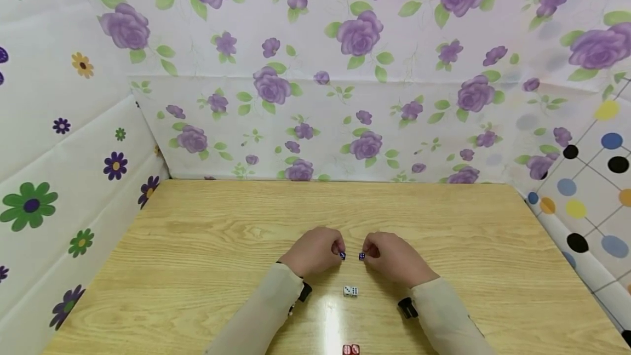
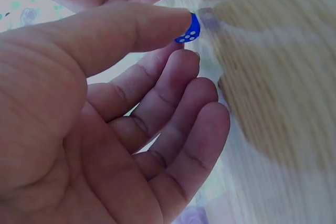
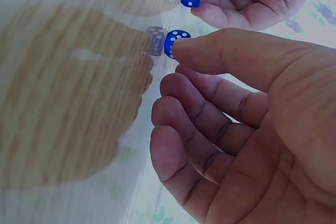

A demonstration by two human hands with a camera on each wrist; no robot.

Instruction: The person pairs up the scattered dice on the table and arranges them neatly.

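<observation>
Between the thumb and index finger of my left hand [image 1: 313, 252] is a blue die [image 2: 190, 31] with white pips, partly covered by the thumb in the left wrist view. My right hand [image 1: 396, 259] pinches a second blue die [image 3: 175, 43] the same way, right at the tabletop, where its reflection shows. The two blue dice face each other across a small gap in the head view. The other fingers of both hands are loosely bent. Closer to me, a pair of white dice [image 1: 350, 291] sits side by side on the table between my forearms.
Two red dice [image 1: 351, 349] lie at the bottom edge of the head view, in line with the white pair. The wooden table [image 1: 207, 234] meets a flower-print covering [image 1: 325, 125] at the back, with patterned coverings on both sides.
</observation>
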